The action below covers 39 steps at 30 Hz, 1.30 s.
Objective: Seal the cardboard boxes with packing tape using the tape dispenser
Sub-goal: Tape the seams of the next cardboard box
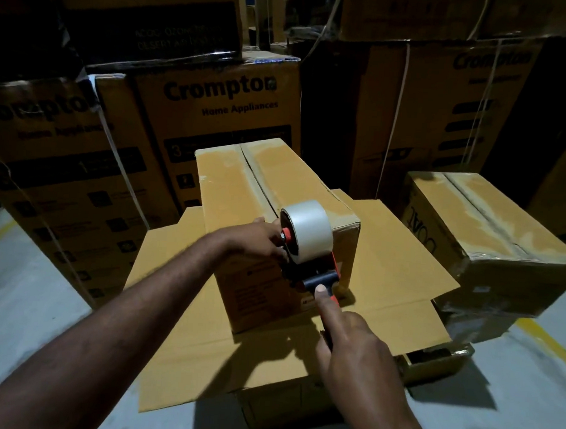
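Taping looks to be at its start. The tape dispenser [308,267] sits at the near end of the small cardboard box [224,182], at the near end of the centre seam [255,180], which reads as not yet sealed. The right hand [350,343] grips the handle, index finger straight along it. The left hand [258,239] lies on the box top, fingers bent against the dispenser by the red hub [286,234] — whether they pinch tape or only steady the frame, I cannot tell. Next, probably: anchor the tape end over the near edge, then draw the dispenser along the seam — pressed flat, kept centred.
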Tool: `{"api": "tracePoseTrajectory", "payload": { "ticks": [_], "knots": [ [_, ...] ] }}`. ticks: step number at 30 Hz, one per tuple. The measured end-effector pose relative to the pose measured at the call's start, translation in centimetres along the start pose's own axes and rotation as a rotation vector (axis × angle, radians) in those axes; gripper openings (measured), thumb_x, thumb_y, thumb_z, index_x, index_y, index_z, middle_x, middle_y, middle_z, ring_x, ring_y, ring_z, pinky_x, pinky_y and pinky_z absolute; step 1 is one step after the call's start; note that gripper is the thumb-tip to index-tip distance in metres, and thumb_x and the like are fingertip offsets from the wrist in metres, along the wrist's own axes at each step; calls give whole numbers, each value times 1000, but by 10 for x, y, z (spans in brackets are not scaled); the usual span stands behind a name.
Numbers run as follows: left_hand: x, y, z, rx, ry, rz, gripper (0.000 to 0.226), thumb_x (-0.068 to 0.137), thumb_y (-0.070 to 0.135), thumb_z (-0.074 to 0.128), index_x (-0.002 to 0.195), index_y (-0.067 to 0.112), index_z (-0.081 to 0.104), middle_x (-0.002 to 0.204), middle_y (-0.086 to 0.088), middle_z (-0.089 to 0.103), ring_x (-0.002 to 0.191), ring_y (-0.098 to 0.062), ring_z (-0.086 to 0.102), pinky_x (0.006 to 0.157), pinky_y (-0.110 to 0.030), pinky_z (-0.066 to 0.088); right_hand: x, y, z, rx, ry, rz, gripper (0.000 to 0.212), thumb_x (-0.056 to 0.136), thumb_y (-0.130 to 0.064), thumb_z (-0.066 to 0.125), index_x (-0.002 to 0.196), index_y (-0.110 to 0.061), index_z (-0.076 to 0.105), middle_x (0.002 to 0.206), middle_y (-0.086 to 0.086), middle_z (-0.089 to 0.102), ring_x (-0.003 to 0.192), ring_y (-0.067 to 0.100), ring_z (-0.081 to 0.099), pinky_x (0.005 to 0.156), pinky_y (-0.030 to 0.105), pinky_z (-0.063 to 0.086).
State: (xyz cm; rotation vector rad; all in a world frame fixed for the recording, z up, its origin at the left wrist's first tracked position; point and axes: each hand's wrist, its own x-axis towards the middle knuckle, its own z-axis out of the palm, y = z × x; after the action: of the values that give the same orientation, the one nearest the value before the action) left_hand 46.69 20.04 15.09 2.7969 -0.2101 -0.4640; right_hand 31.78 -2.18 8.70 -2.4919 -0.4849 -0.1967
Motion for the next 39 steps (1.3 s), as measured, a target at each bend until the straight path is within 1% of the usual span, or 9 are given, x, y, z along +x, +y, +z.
{"api": "tracePoseTrajectory", "payload": {
  "ticks": [5,10,13,17,19,24,29,34,39],
  "knots": [
    [9,-6,8,1,8,16,41,98,20,61,138,22,57,134,-5,54,136,-34,38,117,-52,30,1,-8,2,-55,-41,-14,75,102,-32,44,150,-45,-12,120,-7,49,97,5,55,82,18,48],
    [9,-4,7,-20,24,49,45,97,16,64,141,15,53,142,-11,55,135,-31,44,119,-52,27,3,-11,3,26,-24,18,69,102,-34,43,149,-48,-6,115,-9,53,94,6,55,79,20,48],
    [12,-4,7,0,6,36,48,98,19,63,144,17,50,146,-9,49,140,-31,38,120,-49,25,-1,-11,8,42,-24,43,71,101,-36,43,146,-51,-10,114,-11,51,93,6,55,79,20,48],
    [10,-5,12,47,-23,11,63,98,32,62,155,28,33,163,3,29,154,-33,1,123,-52,15,-8,-7,21,93,-7,67,74,100,-37,47,143,-52,-11,115,-12,54,95,7,57,80,20,49],
    [7,-2,12,31,-9,25,61,99,32,61,154,29,34,164,6,27,154,-34,-5,124,-51,11,-4,-4,22,110,-9,79,71,100,-38,46,141,-54,-9,113,-12,54,97,7,57,83,23,51],
    [3,-4,10,41,18,36,57,101,30,57,153,27,36,163,1,30,154,-35,3,123,-47,16,8,-10,21,123,-14,72,63,100,-37,46,144,-51,3,101,-9,58,91,9,59,81,29,54],
    [4,-13,10,69,58,122,46,102,26,57,147,27,47,153,2,44,143,-32,29,119,-47,25,15,-15,22,160,-41,116,65,99,-36,48,145,-52,6,104,-13,57,93,4,56,80,24,52],
    [14,-24,23,147,135,323,73,95,41,63,157,42,23,167,16,12,154,-15,12,120,-54,13,14,-18,25,358,-82,324,60,97,-35,52,144,-52,20,116,-4,62,95,12,64,76,28,57],
    [19,-33,16,-30,92,330,55,100,47,52,152,48,31,163,23,21,154,-11,15,123,-54,15,19,-13,12,351,-103,327,60,97,-34,53,145,-51,22,124,-6,58,101,10,60,81,27,56]
  ]
}}
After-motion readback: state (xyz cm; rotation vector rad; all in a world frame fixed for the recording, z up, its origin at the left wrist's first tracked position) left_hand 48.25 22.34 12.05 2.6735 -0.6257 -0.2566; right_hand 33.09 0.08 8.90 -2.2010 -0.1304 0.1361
